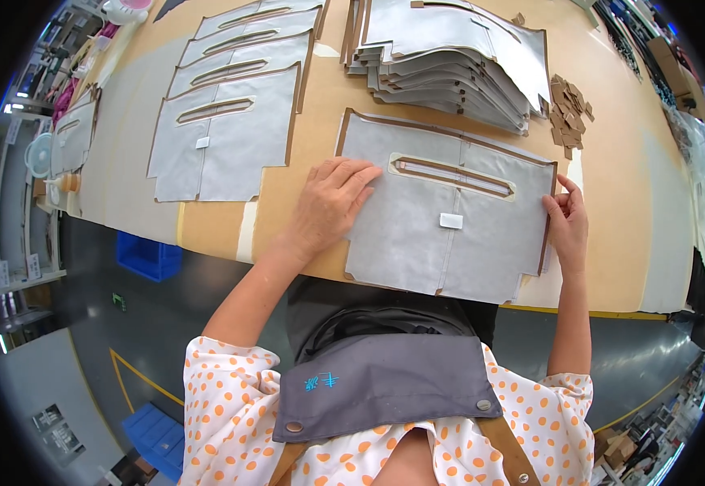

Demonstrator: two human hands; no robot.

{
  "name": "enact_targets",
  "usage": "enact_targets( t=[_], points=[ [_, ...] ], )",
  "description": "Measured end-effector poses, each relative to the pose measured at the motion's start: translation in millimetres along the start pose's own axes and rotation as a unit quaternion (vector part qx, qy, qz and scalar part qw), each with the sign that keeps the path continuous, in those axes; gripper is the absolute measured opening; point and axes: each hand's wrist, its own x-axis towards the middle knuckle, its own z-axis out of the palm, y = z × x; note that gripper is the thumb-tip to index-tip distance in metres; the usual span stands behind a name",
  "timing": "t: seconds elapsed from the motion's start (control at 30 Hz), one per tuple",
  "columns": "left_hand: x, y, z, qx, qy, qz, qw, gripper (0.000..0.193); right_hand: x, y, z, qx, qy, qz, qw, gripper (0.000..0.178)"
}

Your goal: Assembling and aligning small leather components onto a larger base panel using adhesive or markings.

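Observation:
A grey fabric-like panel [401,235] with brown edging lies in front of me on the table. A long narrow slot [453,176] with a brown border crosses its upper part, and a small white tag [451,220] sits below that. My left hand [332,202] rests at the panel's left edge, fingers extended and fingertips on the grey surface. At the right edge, my right hand [568,223] pinches the brown-edged side, thumb on top and the index finger at the border. Part of the right fingers is hidden behind that edge.
Beyond the panel stands a thick stack of similar panels [449,73], beside a pile of small brown pieces [568,113]. Overlapping slotted panels [231,146] lie to the left on the tan table [275,182]. A blue bin [148,255] is below the table's front edge.

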Motion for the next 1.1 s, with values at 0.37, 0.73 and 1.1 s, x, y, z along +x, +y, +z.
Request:
enact_targets(
  t=[0.37,0.73,1.1],
  points=[
    [-2,8,7,0.058,-0.007,-0.004,0.998,0.032,5,0,1,-0.002,0.01,0.017,1.0,0.049],
    [-2,13,9,0.071,-0.013,-0.013,0.997,0.038,4,1,2,-0.007,0.02,0.022,1.0,0.05],
    [1,18,11,0.067,-0.026,-0.007,0.997,0.039,3,7,-3,0.003,0.025,0.02,0.999,0.05]
  ],
)
